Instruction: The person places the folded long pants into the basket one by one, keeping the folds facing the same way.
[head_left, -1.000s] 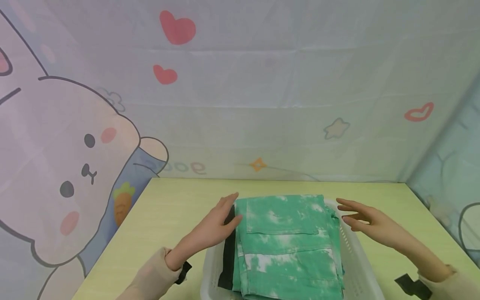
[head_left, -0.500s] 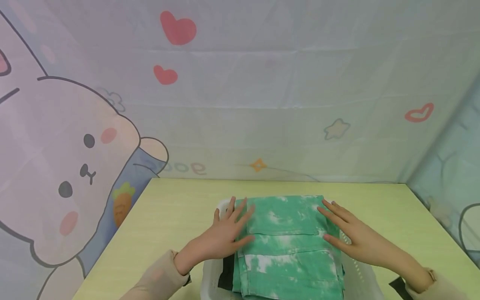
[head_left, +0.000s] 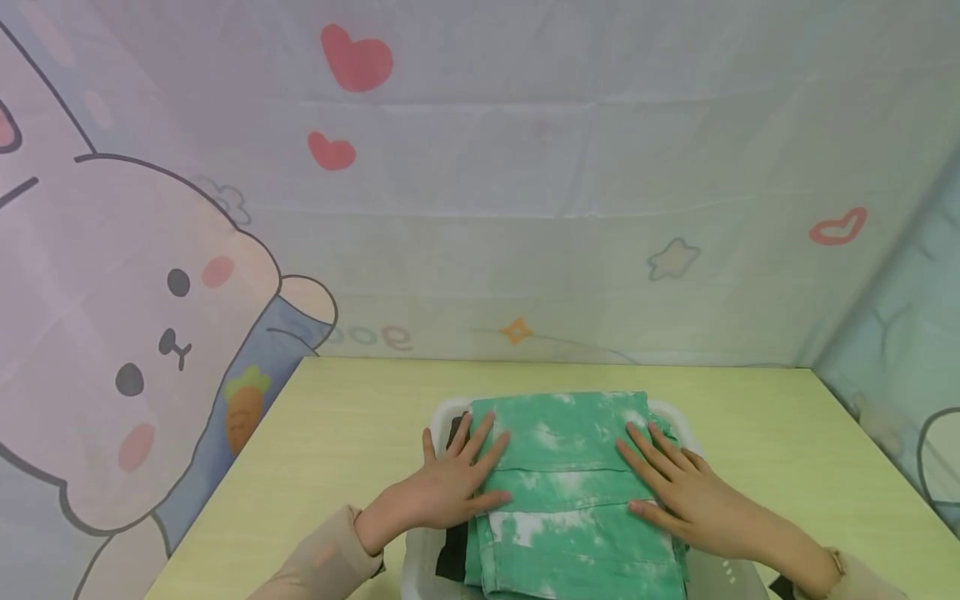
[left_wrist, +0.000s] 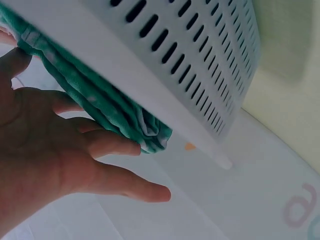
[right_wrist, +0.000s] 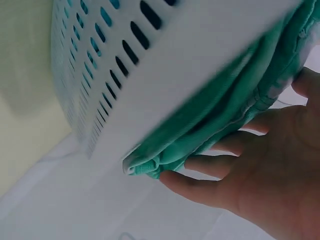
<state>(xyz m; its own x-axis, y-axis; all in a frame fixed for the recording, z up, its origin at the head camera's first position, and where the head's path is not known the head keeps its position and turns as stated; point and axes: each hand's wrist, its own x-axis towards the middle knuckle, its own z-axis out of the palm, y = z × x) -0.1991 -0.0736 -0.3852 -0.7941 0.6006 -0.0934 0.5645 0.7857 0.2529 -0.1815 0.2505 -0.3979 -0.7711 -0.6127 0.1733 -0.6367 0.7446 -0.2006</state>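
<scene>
A folded green-and-white tie-dye garment (head_left: 562,492), with pocket and seam lines showing, lies on top in a white perforated plastic basket (head_left: 423,550). My left hand (head_left: 442,487) rests with spread, straight fingers on its left edge. On the opposite edge my right hand (head_left: 686,500) lies palm down, fingers also spread. In the left wrist view, the garment's folded layers (left_wrist: 95,100) rise above the basket rim beside the fingers. The right wrist view has the fingers against the green cloth (right_wrist: 210,120). Black fabric (head_left: 453,546) shows beneath along the left side.
The basket stands on a pale yellow-green table (head_left: 360,417) near its front edge. Behind the table hangs a cloth backdrop (head_left: 487,208) printed with a rabbit and hearts. Another printed cloth (head_left: 915,333) closes off the right side.
Both hands have come inward from beside the basket and down onto the green garment, their fingers spreading. Basket and garment stay in place.
</scene>
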